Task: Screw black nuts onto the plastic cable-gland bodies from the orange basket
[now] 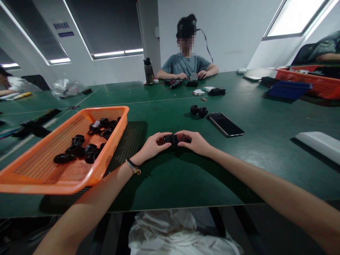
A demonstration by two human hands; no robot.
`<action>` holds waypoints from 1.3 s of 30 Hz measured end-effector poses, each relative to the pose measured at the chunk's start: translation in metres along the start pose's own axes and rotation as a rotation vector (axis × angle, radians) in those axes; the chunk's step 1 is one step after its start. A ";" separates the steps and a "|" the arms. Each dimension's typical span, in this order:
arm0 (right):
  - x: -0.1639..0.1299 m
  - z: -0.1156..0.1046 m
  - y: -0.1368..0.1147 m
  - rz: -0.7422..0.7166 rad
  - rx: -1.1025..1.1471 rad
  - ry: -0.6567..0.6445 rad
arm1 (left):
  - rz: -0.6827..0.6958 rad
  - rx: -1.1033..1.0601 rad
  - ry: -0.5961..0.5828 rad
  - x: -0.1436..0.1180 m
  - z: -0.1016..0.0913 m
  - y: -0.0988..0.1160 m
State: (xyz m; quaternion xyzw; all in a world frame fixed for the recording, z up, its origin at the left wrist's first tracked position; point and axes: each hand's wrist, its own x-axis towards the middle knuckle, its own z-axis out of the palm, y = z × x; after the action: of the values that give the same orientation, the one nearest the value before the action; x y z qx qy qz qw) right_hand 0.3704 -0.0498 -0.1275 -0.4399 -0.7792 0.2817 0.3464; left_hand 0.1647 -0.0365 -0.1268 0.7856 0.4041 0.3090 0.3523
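Observation:
Between my two hands, just above the green table [159, 191], is a small black rounded part [174, 139] whose kind I cannot make out. My left hand [155, 144] pinches its left end with thumb and fingers. The right end is gripped by my right hand [195, 141], its fingers curled over it. Part of the piece is hidden behind the fingertips. Beyond my hands, a similar pair of joined round black parts [199, 111] lies on the table. More black parts [77, 147] of this look lie loose in an orange basket [124, 122] to my left.
Right of centre lies a phone [225, 124]; a white object [320, 143] is farther right. Across the table sits a person [186, 63] with a power drill [175, 83] and a bottle [148, 71]. A blue bin [288, 90] and red-orange basket [316, 85] stand back right.

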 end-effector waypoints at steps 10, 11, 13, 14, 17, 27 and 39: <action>0.000 0.001 -0.001 0.021 0.011 0.005 | -0.002 -0.003 0.006 0.000 0.000 0.003; 0.000 0.001 -0.001 0.021 0.007 0.006 | -0.004 -0.008 0.006 0.000 0.000 0.003; 0.000 0.001 -0.001 0.020 -0.004 0.011 | -0.004 -0.018 0.008 0.000 0.000 0.003; 0.000 0.001 -0.001 0.017 -0.009 0.014 | -0.004 -0.022 0.009 0.000 0.000 0.002; 0.000 0.002 -0.001 0.012 -0.008 0.021 | -0.001 -0.021 0.013 -0.001 0.000 0.001; 0.000 0.002 -0.001 0.033 -0.040 -0.001 | 0.039 -0.020 0.002 -0.001 0.000 -0.003; -0.002 -0.001 -0.004 -0.006 -0.008 -0.017 | 0.004 -0.049 0.006 0.000 0.000 0.000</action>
State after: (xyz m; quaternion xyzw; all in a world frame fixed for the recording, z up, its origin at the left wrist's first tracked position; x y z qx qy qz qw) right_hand 0.3697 -0.0532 -0.1243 -0.4365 -0.7845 0.2816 0.3388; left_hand 0.1644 -0.0363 -0.1270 0.7764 0.3962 0.3220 0.3696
